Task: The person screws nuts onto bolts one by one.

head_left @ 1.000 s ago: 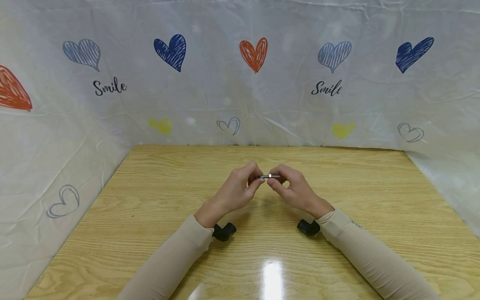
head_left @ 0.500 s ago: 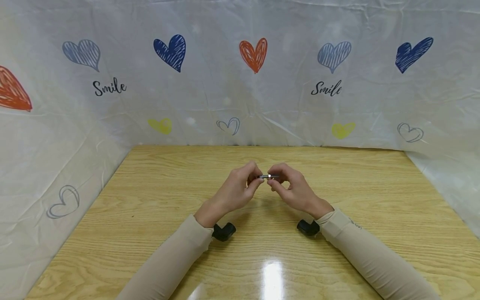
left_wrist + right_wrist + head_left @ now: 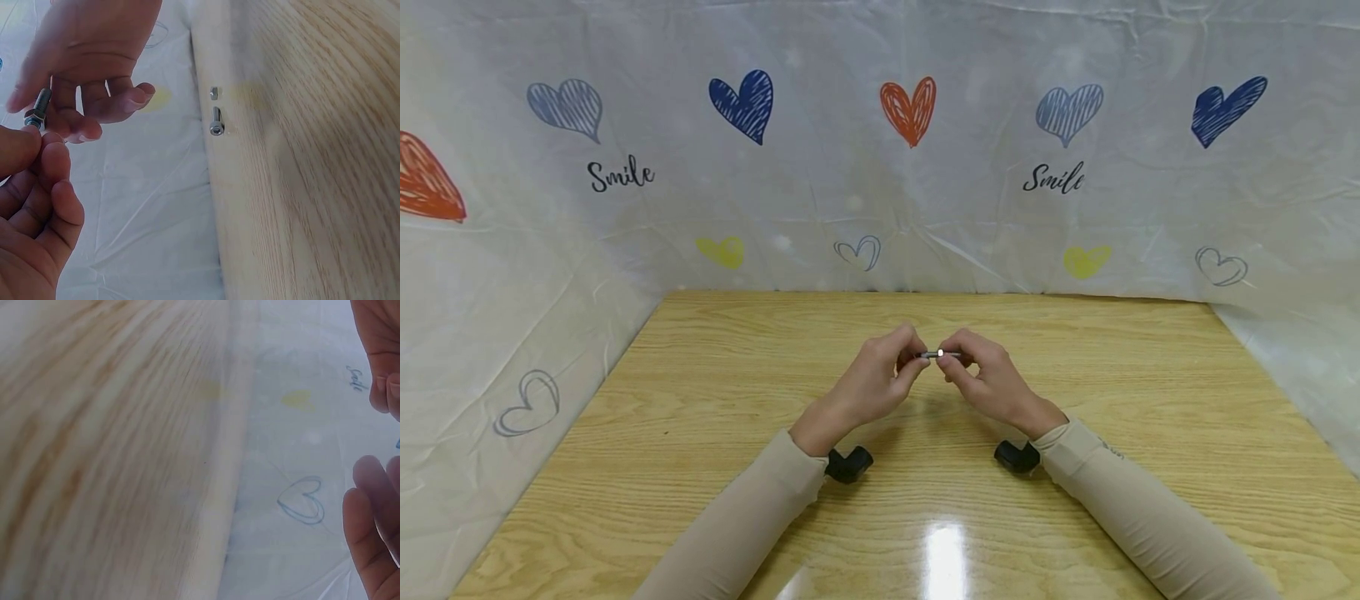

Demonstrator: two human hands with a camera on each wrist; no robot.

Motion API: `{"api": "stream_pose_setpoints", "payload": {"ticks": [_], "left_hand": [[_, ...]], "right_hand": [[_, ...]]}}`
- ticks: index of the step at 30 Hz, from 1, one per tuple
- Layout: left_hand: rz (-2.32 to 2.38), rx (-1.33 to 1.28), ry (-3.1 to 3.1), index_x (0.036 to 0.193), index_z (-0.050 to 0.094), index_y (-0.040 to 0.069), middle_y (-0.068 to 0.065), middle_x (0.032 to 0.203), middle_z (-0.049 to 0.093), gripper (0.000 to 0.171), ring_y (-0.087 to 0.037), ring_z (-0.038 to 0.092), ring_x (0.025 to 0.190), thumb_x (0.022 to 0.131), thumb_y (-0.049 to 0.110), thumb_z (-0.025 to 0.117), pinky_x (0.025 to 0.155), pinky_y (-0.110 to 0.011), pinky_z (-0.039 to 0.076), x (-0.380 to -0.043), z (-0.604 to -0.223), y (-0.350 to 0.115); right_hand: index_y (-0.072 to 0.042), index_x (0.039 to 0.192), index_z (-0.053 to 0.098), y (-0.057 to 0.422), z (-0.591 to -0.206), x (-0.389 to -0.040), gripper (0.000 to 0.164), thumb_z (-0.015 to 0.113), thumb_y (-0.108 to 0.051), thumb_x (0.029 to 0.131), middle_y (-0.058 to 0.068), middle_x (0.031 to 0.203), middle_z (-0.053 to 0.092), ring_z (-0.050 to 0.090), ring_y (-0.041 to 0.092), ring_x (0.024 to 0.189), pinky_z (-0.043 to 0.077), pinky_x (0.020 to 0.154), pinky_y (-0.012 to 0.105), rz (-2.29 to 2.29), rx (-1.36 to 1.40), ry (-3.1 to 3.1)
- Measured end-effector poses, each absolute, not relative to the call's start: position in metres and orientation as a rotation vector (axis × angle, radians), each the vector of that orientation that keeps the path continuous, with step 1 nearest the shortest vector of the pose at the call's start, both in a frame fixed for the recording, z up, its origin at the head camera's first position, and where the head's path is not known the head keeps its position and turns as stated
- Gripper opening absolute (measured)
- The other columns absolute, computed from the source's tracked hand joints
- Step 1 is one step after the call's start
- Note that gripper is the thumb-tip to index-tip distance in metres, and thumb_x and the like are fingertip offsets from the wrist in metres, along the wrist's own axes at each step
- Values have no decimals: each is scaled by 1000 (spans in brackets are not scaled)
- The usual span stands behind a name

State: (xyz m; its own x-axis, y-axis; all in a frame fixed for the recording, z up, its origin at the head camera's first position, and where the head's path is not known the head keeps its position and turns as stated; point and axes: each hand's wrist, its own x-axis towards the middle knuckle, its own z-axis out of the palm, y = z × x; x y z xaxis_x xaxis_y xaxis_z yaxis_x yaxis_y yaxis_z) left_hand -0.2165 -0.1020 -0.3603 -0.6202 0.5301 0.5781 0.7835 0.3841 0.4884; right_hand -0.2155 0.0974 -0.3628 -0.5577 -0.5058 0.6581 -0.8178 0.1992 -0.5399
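Above the middle of the table, my left hand (image 3: 872, 375) pinches one end of a metal bolt (image 3: 930, 355). The bolt lies roughly level between the two hands in the head view. A hex nut (image 3: 35, 117) sits around its thread, just beyond the left thumb and forefinger. From the other side, my right hand (image 3: 988, 375) holds thumb and forefinger at the nut, with the bolt's far end running between them. At the right wrist view's edge the fingers (image 3: 359, 519) of the right hand show, but the bolt is out of frame.
A socket head bolt (image 3: 217, 124) and a loose nut (image 3: 214, 93) lie on the wooden table (image 3: 700, 350) in the left wrist view. White cloth (image 3: 820, 192) printed with hearts hangs behind the table and along both sides. Black wrist mounts (image 3: 848, 465) stick out below the sleeves.
The right thumb and forefinger shift slightly about the nut, parting a little half a second ago and closing on it now. The left hand stays almost still.
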Motion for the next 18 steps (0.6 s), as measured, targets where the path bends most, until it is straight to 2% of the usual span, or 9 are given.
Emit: {"api": "stream_pose_setpoints", "payload": {"ticks": [8,12,18], "left_hand": [[-1085,-1127,-2351,94,53,6,2,77,58,9,-6,50,60,92,2,61,56,-22,44,-217,-361,-104],[-1074,-1125,-2351,93,53,6,3,76,57,10,-6,48,59,92,1,61,55,-22,43,-217,-361,-104],[-1061,-1141,-2342,93,53,5,2,76,57,10,-5,48,59,91,1,62,54,-22,42,-218,-362,-104]], "right_hand": [[5,111,52,97,-362,-213,25,62,10,87,18,99,61,63,25,77,53,67,37,1346,1222,-2169],[4,110,51,97,-365,-215,29,62,13,85,18,97,59,62,25,73,53,65,34,1332,1255,-2128],[6,106,52,97,-369,-220,24,59,15,86,19,93,61,62,26,65,53,61,34,1333,1285,-2108]]}}
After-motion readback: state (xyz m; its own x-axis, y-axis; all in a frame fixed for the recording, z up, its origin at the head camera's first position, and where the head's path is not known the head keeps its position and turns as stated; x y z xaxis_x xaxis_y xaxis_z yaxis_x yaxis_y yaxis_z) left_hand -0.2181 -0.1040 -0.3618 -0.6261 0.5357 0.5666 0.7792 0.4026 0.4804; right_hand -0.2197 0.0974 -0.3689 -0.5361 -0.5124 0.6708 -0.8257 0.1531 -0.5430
